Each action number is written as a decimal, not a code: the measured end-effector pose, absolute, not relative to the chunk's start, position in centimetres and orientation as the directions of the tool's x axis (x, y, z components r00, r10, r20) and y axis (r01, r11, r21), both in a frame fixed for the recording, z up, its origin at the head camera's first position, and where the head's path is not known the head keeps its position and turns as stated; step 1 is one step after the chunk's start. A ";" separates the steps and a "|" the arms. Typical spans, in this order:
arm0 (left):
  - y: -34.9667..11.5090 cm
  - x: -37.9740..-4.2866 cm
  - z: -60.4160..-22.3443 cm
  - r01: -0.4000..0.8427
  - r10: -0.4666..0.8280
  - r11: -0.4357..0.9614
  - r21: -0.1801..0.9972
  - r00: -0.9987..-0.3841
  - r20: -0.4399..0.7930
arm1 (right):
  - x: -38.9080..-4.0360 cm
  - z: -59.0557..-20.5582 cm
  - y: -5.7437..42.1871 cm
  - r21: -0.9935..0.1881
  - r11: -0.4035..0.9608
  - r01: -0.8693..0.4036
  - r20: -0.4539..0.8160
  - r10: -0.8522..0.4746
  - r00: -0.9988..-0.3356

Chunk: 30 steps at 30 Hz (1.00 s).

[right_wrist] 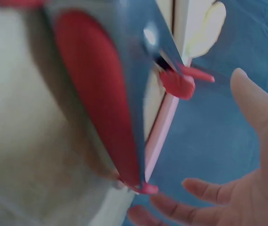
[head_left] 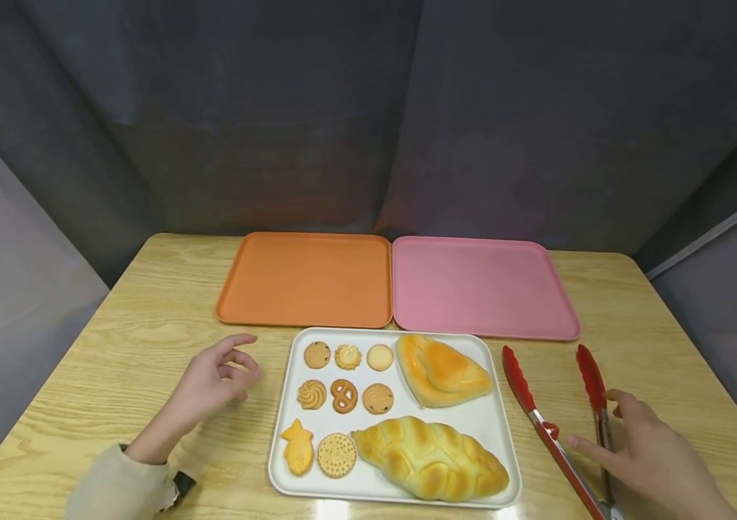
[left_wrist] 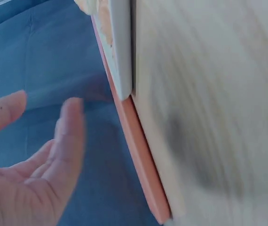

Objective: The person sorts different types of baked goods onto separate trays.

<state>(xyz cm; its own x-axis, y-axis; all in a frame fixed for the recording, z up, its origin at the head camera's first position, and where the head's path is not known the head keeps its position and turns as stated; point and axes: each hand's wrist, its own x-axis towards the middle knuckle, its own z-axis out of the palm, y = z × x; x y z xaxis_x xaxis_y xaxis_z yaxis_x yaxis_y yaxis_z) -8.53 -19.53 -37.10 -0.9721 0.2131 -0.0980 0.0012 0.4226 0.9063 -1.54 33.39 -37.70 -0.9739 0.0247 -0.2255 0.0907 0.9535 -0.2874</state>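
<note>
At the right of the head view lies a pair of red-and-metal tongs, its two arms spread apart. My right hand hovers at the tongs, thumb and fingers parted around the nearer arm; in the right wrist view the fingers hold nothing. To the left of the white tray, my left hand is over the table with loosely bent fingers and nothing in them. On that tray sit several cookies, among them a pretzel and a fish-shaped one, beside a triangular pastry and a braided loaf.
Behind the white tray, an orange tray and a pink tray lie side by side with nothing on them. The wooden table ends at a dark curtain at the back.
</note>
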 end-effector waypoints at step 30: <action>-17.4 -9.1 -39.6 -0.212 0.357 0.425 0.880 -0.854 -0.378 | -1.4 -40.1 35.0 -0.242 0.968 0.061 -0.359 -0.031 -0.933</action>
